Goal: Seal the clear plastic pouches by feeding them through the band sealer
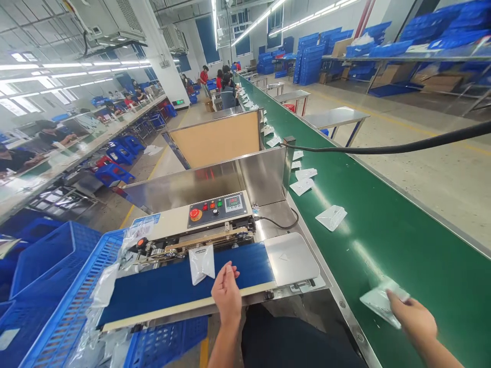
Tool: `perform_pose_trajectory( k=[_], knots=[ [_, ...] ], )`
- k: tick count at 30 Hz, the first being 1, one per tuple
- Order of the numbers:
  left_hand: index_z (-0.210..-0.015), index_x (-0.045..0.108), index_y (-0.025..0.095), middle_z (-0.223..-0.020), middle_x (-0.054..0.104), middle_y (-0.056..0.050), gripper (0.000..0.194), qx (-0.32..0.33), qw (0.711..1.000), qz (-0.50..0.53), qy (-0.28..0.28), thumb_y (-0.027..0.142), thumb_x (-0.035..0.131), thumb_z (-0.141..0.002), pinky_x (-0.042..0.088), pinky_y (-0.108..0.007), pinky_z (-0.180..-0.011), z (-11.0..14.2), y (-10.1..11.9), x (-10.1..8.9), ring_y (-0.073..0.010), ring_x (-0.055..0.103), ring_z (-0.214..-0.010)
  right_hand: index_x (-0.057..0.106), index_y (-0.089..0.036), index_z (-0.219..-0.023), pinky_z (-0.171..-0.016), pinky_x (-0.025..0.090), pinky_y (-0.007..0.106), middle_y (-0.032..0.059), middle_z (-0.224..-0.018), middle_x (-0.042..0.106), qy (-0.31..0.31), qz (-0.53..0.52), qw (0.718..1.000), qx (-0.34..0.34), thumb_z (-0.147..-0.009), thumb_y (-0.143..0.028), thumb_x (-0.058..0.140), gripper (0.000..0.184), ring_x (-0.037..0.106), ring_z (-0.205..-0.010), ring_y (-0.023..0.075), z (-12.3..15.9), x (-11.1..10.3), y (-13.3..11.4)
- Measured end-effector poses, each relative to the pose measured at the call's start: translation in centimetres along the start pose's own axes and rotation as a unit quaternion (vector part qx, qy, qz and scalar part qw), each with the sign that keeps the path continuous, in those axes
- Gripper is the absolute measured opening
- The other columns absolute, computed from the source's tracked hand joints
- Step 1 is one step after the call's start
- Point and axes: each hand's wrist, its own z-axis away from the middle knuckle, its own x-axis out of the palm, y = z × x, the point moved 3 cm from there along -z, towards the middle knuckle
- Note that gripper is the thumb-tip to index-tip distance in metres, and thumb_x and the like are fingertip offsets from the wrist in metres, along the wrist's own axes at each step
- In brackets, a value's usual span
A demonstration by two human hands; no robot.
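My right hand (416,316) is over the green conveyor belt (429,240), its thumb and fingers closed on the near edge of a white plastic pouch (383,301). That pouch is slightly blurred. My left hand (227,292) hovers at the front edge of the sealing machine's blue belt (245,263), fingers curled together, with nothing seen in them. Just left of it, a white pouch (202,266) lies on the blue belt, its top edge at the band sealer (199,232). Another white pouch (332,218) rests farther up the green conveyor.
More pouches (303,185) line the conveyor's left side. A metal partition (215,179) stands behind the sealer. Blue crates (72,312) holding pouches are at the left. A black cable (402,148) crosses above the conveyor. Other people (226,82) sit farther along the line.
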Motion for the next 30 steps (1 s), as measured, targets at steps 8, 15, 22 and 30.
perform_pose_trajectory(
  k=[8,15,22,30],
  knots=[
    [-0.124,0.084,0.020,-0.126,0.081,-0.018,0.044,0.135,0.936,-0.066,-0.319,0.051,0.076,-0.094,0.060,-0.047,-0.102,7.3,3.0,9.9,-0.0343,0.076,-0.111,0.071,-0.023,-0.087,-0.055,0.041,0.034,0.0016,-0.059,0.060,-0.089,-0.203,0.963,-0.154,-0.078,-0.075,0.065,0.053,0.051,-0.056,0.0203,6.9,-1.7,-15.6],
    [-0.098,0.087,0.021,-0.086,0.080,-0.010,0.047,0.114,0.947,-0.067,-0.293,0.058,0.059,-0.104,0.052,-0.031,-0.076,7.5,4.7,10.8,-0.0254,0.069,-0.078,0.077,-0.019,-0.085,-0.075,0.057,0.035,0.0057,-0.079,0.071,-0.425,-0.354,0.801,-0.229,-0.076,-0.080,0.079,0.061,0.065,-0.076,0.0219,13.3,1.4,-22.4],
    [-0.057,0.063,0.021,-0.058,0.050,0.001,0.053,0.079,0.961,-0.105,-0.243,0.053,0.062,-0.099,0.032,-0.027,-0.059,4.0,3.2,9.7,-0.0154,0.040,-0.060,0.069,-0.020,-0.069,-0.058,0.050,0.030,0.0004,-0.058,0.062,-0.405,-0.310,0.840,-0.183,-0.076,-0.075,0.081,0.056,0.057,-0.057,0.0165,12.1,6.8,-22.2],
    [-0.052,0.064,0.018,-0.050,0.043,0.005,0.046,-0.139,0.981,-0.004,-0.138,0.054,0.083,-0.072,0.032,-0.026,-0.052,-2.2,-0.6,11.0,-0.0120,0.038,-0.051,0.059,-0.021,-0.062,-0.048,0.045,0.024,-0.0010,-0.053,0.059,-0.420,-0.283,0.859,-0.078,-0.074,-0.054,0.083,0.043,0.052,-0.046,0.0110,10.6,11.3,-27.5]
  ],
)
